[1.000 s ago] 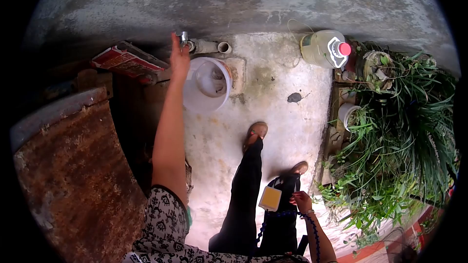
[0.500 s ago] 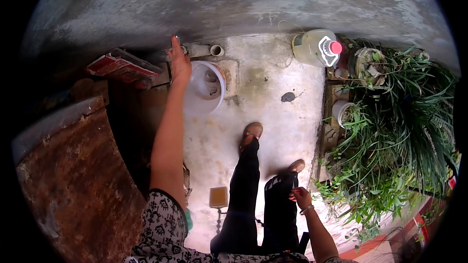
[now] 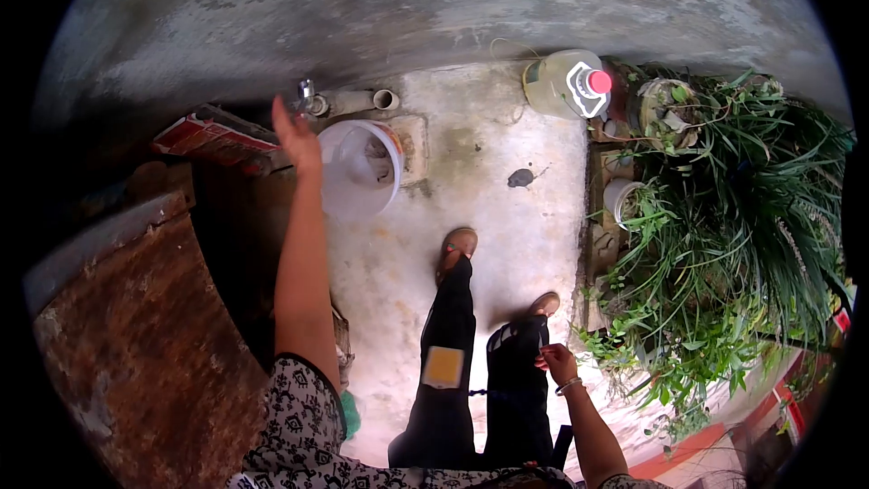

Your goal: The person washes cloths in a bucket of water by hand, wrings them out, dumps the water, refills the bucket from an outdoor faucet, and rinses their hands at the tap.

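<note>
My left hand [image 3: 299,134] is stretched out beside a metal tap [image 3: 306,89] at the wall, its fingers apart and nothing visible in them. A gap shows between the hand and the tap. Just right of the hand stands a whitish translucent bucket [image 3: 348,186], with something greyish visible inside. My right hand [image 3: 558,362] is low over my right leg, fingers bent together; what they hold, if anything, is too small to name. A yellow-faced square [image 3: 444,368] on a dark cord hangs over my left leg.
A large bottle with a red cap [image 3: 568,86] stands by the wall. Green plants [image 3: 751,208] and a small white pot [image 3: 621,203] line the right side. A rusty sheet [image 3: 149,335] is at lower left, with a red box [image 3: 215,138] above it.
My left hand has come away from the tap, and its fingers have spread. The yellow-faced square has swung about on its cord. The whole view has shifted slightly.
</note>
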`<move>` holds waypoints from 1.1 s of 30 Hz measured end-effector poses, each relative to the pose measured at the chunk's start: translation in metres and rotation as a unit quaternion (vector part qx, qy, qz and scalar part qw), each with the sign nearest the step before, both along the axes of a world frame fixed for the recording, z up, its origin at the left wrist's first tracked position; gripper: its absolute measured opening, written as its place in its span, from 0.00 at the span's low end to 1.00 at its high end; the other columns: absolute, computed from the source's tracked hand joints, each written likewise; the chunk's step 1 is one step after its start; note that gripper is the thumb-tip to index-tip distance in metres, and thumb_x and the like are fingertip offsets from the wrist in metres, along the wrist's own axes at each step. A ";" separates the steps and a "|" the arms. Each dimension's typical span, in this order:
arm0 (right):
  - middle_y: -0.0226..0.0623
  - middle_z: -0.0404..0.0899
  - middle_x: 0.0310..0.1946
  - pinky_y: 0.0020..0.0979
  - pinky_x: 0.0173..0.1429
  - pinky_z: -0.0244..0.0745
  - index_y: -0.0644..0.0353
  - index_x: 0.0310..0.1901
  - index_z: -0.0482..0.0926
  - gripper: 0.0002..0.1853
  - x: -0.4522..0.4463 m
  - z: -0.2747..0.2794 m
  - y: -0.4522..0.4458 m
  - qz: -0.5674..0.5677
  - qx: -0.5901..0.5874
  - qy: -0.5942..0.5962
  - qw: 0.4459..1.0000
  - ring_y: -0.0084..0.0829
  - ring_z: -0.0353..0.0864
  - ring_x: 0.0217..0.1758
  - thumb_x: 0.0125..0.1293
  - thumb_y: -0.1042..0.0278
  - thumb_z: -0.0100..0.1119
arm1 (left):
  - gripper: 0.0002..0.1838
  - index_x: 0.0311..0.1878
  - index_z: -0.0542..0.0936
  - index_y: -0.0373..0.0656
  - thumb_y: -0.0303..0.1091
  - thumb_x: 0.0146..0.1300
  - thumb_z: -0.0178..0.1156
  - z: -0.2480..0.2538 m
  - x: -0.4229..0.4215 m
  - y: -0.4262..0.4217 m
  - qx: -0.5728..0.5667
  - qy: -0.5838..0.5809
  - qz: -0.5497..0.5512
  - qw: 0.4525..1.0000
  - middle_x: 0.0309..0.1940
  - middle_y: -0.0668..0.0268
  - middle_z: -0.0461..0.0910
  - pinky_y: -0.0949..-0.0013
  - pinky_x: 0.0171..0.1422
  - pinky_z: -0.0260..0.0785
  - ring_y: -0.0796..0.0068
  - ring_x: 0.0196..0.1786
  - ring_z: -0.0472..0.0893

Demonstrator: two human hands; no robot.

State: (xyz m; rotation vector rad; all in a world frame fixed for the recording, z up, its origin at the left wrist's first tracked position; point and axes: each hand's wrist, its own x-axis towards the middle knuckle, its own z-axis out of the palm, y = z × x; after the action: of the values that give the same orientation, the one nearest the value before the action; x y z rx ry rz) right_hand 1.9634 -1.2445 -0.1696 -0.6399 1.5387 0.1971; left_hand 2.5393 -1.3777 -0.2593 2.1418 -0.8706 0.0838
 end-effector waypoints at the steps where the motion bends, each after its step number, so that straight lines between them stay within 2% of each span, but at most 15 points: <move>1: 0.38 0.74 0.23 0.21 0.27 0.71 0.65 0.34 0.68 0.06 -0.001 0.002 -0.001 0.001 0.001 0.001 1.000 0.27 0.76 0.24 0.55 0.73 0.45 | 0.20 0.49 0.61 0.35 0.21 0.50 0.44 -0.038 0.021 0.025 -0.002 0.093 0.107 0.990 0.49 0.55 0.62 0.66 0.54 0.56 0.64 0.51 0.64; 4: 0.41 0.74 0.23 0.23 0.27 0.72 0.67 0.35 0.68 0.07 -0.011 0.001 0.001 -0.001 -0.002 0.008 1.000 0.29 0.76 0.24 0.55 0.75 0.43 | 0.09 0.37 0.69 0.36 0.28 0.53 0.45 -0.082 0.029 0.071 -0.085 0.466 0.304 0.826 0.37 0.60 0.71 0.67 0.43 0.63 0.68 0.39 0.70; 10: 0.39 0.74 0.24 0.22 0.27 0.72 0.66 0.34 0.68 0.06 -0.009 -0.001 0.004 -0.019 0.026 0.016 0.999 0.27 0.76 0.24 0.55 0.74 0.45 | 0.13 0.40 0.68 0.41 0.32 0.50 0.47 -0.154 -0.044 0.195 -0.006 0.544 0.358 0.758 0.45 0.62 0.67 0.67 0.50 0.60 0.66 0.48 0.67; 11: 0.39 0.74 0.24 0.22 0.27 0.72 0.66 0.34 0.68 0.06 -0.010 -0.005 0.006 -0.013 0.029 0.010 0.999 0.28 0.76 0.24 0.55 0.74 0.44 | 0.17 0.45 0.66 0.43 0.32 0.49 0.48 -0.157 -0.066 0.203 0.227 0.361 0.200 0.882 0.50 0.63 0.62 0.66 0.52 0.58 0.63 0.52 0.63; 12: 0.39 0.74 0.24 0.22 0.27 0.72 0.66 0.35 0.68 0.07 -0.010 -0.007 0.007 -0.012 0.032 0.005 0.999 0.28 0.76 0.24 0.56 0.74 0.44 | 0.21 0.49 0.65 0.45 0.32 0.49 0.48 -0.161 -0.085 0.211 0.435 0.134 0.017 0.890 0.55 0.63 0.56 0.66 0.55 0.57 0.61 0.56 0.59; 14: 0.40 0.74 0.24 0.23 0.28 0.72 0.66 0.35 0.68 0.07 -0.011 -0.009 0.006 -0.020 0.040 -0.001 0.999 0.28 0.76 0.25 0.56 0.74 0.43 | 0.26 0.54 0.61 0.49 0.32 0.48 0.48 -0.100 -0.115 0.173 0.686 -0.057 -0.235 0.687 0.60 0.67 0.47 0.66 0.55 0.57 0.58 0.60 0.53; 15: 0.40 0.74 0.24 0.23 0.28 0.72 0.66 0.36 0.67 0.07 -0.014 -0.013 0.006 -0.009 0.035 -0.005 0.999 0.28 0.76 0.25 0.56 0.74 0.43 | 0.18 0.46 0.69 0.50 0.32 0.49 0.47 -0.128 -0.121 0.188 0.629 0.091 -0.065 0.769 0.57 0.67 0.52 0.63 0.51 0.61 0.58 0.58 0.56; 18: 0.40 0.74 0.24 0.23 0.28 0.72 0.66 0.35 0.68 0.07 -0.027 -0.016 0.006 0.013 0.028 -0.002 1.000 0.28 0.76 0.25 0.57 0.74 0.43 | 0.08 0.34 0.71 0.47 0.33 0.49 0.48 -0.135 -0.120 0.195 0.620 0.164 -0.034 0.766 0.48 0.65 0.62 0.61 0.44 0.63 0.63 0.52 0.63; 19: 0.40 0.74 0.24 0.24 0.29 0.72 0.65 0.36 0.68 0.07 -0.032 -0.019 0.006 0.021 0.030 0.005 0.999 0.28 0.76 0.25 0.57 0.73 0.43 | 0.05 0.28 0.68 0.45 0.35 0.49 0.48 -0.181 -0.124 0.244 0.446 0.135 -0.059 0.883 0.36 0.65 0.68 0.62 0.38 0.63 0.67 0.42 0.70; 21: 0.40 0.74 0.25 0.24 0.29 0.72 0.64 0.35 0.68 0.07 -0.039 -0.019 0.007 0.031 0.045 0.019 0.998 0.28 0.76 0.25 0.56 0.72 0.45 | 0.06 0.28 0.69 0.46 0.36 0.50 0.48 -0.187 -0.141 0.287 0.479 0.086 -0.072 0.870 0.34 0.66 0.69 0.62 0.38 0.63 0.67 0.40 0.71; 23: 0.40 0.74 0.25 0.24 0.29 0.72 0.65 0.35 0.68 0.07 -0.040 -0.018 0.007 0.034 0.048 0.012 0.998 0.28 0.76 0.25 0.56 0.72 0.45 | 0.07 0.30 0.68 0.46 0.39 0.52 0.47 -0.135 -0.166 0.271 0.557 0.224 0.034 0.799 0.35 0.65 0.68 0.63 0.40 0.63 0.64 0.39 0.71; 27: 0.40 0.74 0.25 0.24 0.29 0.72 0.65 0.35 0.68 0.07 -0.040 -0.017 0.003 0.026 0.035 -0.008 0.999 0.28 0.76 0.26 0.56 0.72 0.45 | 0.09 0.33 0.69 0.47 0.40 0.53 0.46 -0.178 -0.215 0.364 0.576 0.172 -0.026 0.799 0.39 0.65 0.68 0.63 0.45 0.62 0.63 0.43 0.69; 30: 0.40 0.74 0.25 0.24 0.29 0.72 0.65 0.36 0.68 0.07 -0.037 -0.014 -0.001 0.027 0.032 -0.008 0.999 0.28 0.76 0.26 0.56 0.72 0.44 | 0.12 0.40 0.69 0.47 0.40 0.55 0.45 -0.165 -0.239 0.372 0.392 0.210 0.022 0.896 0.45 0.65 0.67 0.63 0.48 0.62 0.62 0.46 0.68; 32: 0.40 0.74 0.25 0.24 0.30 0.72 0.66 0.36 0.68 0.07 -0.041 -0.013 0.001 0.034 0.018 -0.008 0.999 0.28 0.76 0.26 0.56 0.73 0.43 | 0.16 0.46 0.67 0.45 0.40 0.55 0.45 -0.140 -0.246 0.363 0.604 0.138 -0.058 0.783 0.49 0.61 0.65 0.61 0.50 0.61 0.62 0.50 0.66; 33: 0.40 0.74 0.25 0.24 0.30 0.72 0.66 0.35 0.68 0.07 -0.044 -0.012 0.002 0.024 0.022 -0.006 0.999 0.28 0.76 0.26 0.54 0.75 0.45 | 0.16 0.46 0.67 0.45 0.40 0.55 0.45 -0.133 -0.244 0.357 0.603 0.136 -0.060 0.784 0.49 0.61 0.65 0.61 0.50 0.61 0.62 0.50 0.66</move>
State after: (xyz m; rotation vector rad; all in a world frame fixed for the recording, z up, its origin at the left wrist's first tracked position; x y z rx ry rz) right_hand 1.9197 -1.2428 -0.1814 -0.6421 1.5047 0.2612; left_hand 2.2954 -1.0203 -0.3923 3.0945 -0.9921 -1.1160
